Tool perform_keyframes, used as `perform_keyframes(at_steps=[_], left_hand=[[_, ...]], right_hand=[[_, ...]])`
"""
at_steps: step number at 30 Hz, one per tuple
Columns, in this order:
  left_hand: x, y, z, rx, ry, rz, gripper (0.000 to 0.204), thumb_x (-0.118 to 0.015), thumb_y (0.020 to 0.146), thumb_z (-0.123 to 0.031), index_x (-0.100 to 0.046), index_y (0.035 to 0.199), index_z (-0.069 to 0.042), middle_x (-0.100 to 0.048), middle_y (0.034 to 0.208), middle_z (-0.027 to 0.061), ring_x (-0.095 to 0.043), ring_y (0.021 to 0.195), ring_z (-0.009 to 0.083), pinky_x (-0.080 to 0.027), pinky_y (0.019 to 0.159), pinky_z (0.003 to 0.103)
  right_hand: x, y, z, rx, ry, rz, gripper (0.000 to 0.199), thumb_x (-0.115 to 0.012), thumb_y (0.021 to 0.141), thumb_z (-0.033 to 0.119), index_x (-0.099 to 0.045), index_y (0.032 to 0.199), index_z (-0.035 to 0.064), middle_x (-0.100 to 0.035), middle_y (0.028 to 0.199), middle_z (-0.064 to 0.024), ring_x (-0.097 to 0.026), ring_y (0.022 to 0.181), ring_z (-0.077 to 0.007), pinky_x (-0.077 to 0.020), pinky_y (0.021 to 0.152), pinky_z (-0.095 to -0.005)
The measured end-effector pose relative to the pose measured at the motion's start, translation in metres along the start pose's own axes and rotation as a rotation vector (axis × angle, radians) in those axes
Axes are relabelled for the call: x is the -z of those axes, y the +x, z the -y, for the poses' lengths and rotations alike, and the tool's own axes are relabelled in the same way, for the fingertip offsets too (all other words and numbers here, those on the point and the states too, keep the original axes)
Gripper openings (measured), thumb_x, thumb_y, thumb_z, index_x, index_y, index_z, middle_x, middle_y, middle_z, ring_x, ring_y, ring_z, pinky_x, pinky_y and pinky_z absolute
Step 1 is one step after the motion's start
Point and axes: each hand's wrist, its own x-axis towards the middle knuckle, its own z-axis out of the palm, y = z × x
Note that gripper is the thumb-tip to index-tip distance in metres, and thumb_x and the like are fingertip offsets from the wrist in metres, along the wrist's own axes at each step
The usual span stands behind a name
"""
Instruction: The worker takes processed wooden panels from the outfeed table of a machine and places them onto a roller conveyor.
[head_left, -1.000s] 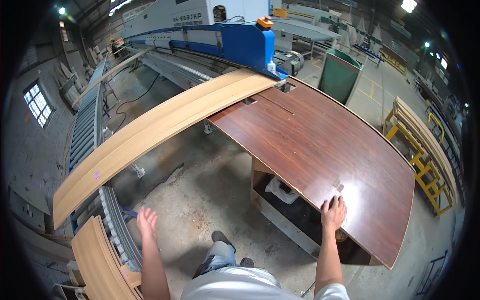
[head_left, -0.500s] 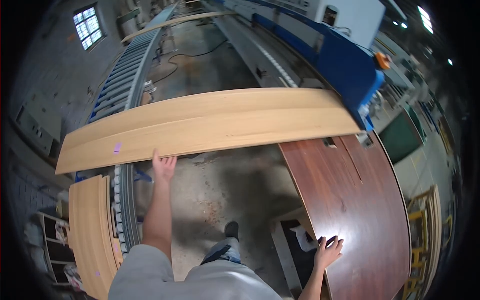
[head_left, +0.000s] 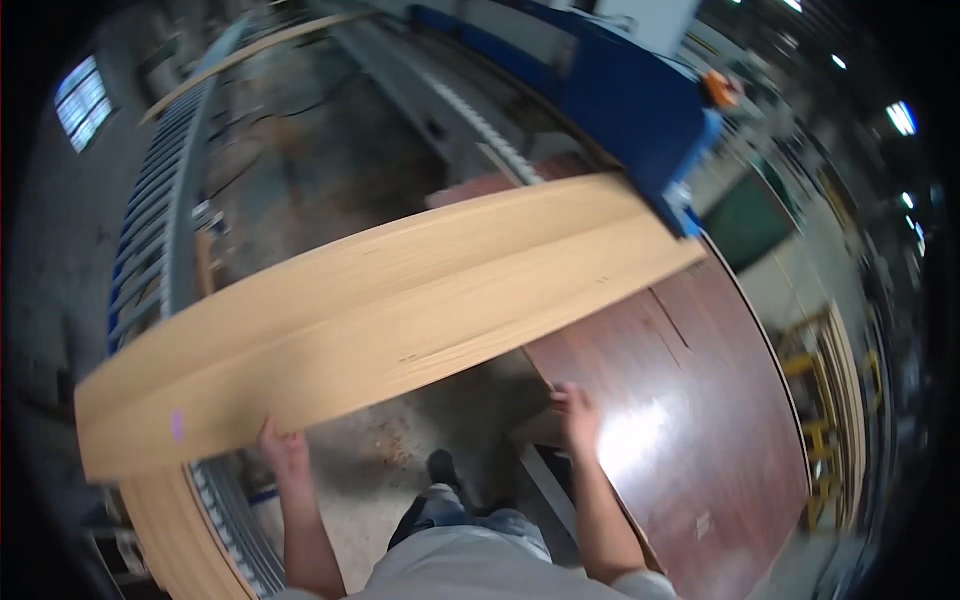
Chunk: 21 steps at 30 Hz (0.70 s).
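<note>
A long, light wood board (head_left: 400, 310) stretches across the view, its right end by the blue machine and over the dark red-brown tabletop. My left hand (head_left: 287, 450) grips its near edge toward the left end, with the thumb at the top face and the other fingers lower down. A small purple mark (head_left: 178, 426) shows near that end. Over the tabletop's left edge hangs my right hand (head_left: 578, 415), apart from the board. Motion blurs its bent fingers, and whether anything small is in them does not show.
The red-brown tabletop (head_left: 700, 430) fills the right side. At the left runs a roller conveyor (head_left: 160, 240); more light boards (head_left: 180, 520) lie at the lower left. The blue machine (head_left: 630, 120) stands at the back right. Yellow racking (head_left: 822, 440) holds panels at far right.
The board's left end has come nearer to me, so it lies more slanted, with my left hand still at its edge. My right hand has moved forward and left from the tabletop's near part.
</note>
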Motion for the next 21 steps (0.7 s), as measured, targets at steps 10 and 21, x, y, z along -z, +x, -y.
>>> perform_keyframes(at_steps=[10,21], left_hand=[[0.049,-0.107,0.016,0.055,0.023,-0.220,0.037,-0.052,0.096,-0.024,-0.052,0.121,0.003,-0.062,0.114,0.0143,-0.060,0.108,0.0262,-0.051,0.094,0.037],[-0.047,-0.212,0.011,0.401,-0.424,-0.203,0.020,-0.058,0.091,-0.018,-0.061,0.103,-0.001,-0.063,0.109,0.0080,-0.060,0.094,0.0175,-0.050,0.075,0.031]], right_hand=[[-0.029,-0.023,-0.024,-0.382,0.872,0.304,0.042,-0.060,0.090,0.018,-0.047,0.125,-0.0008,-0.057,0.123,-0.0139,-0.058,0.111,-0.0267,-0.0486,0.097,-0.0412],[0.054,-0.125,-0.060,-0.546,0.904,0.340,0.050,-0.063,0.087,0.007,-0.043,0.132,0.0016,-0.055,0.127,-0.0124,-0.057,0.114,-0.0245,-0.0481,0.098,-0.0388]])
